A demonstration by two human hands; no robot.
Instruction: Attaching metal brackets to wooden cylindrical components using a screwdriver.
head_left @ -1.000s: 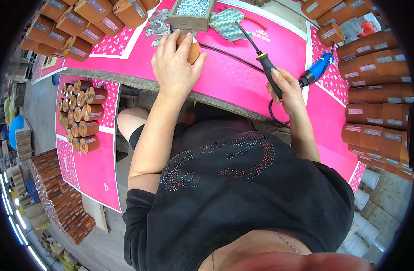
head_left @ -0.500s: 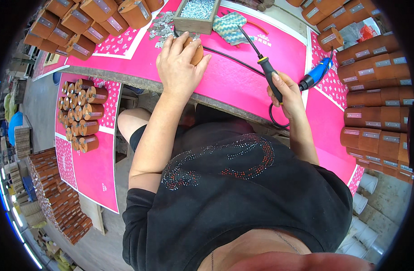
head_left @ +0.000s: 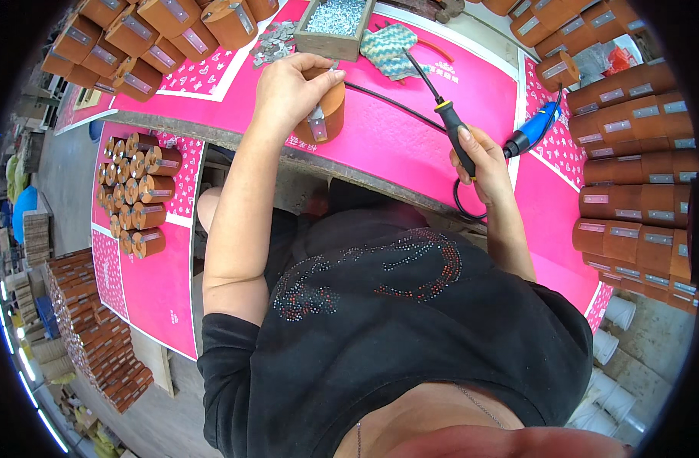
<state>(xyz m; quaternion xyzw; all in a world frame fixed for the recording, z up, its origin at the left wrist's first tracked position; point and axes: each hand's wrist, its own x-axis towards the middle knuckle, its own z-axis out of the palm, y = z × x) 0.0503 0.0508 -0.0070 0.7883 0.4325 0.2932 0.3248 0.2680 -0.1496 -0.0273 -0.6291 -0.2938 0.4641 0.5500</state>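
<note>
A reddish-brown cylinder (head_left: 331,116) with a small metal plate on its side stands on the pink tabletop (head_left: 410,145). My left hand (head_left: 294,90) is closed at its upper end, the thumb over the top and the fingertips partly hidden. In my right hand (head_left: 483,164) is a screwdriver (head_left: 456,137) with a black-and-yellow handle, its long dark shaft pointing up and away to the left. Beyond my left hand are a wooden box (head_left: 330,46) of small silvery pieces and a scatter of flat grey metal pieces (head_left: 273,43).
A patterned cloth (head_left: 389,49) lies beside the box. A blue-and-black corded tool (head_left: 534,130) rests right of my right hand, and a black cable (head_left: 395,101) crosses the table. Similar cylinders (head_left: 632,195) are stacked right and far left; more stand on a side table (head_left: 166,298).
My left hand has shifted left and its fingers have curled in. The cylinder now shows its side with the metal plate, nearer me. My right hand with the screwdriver has barely moved.
</note>
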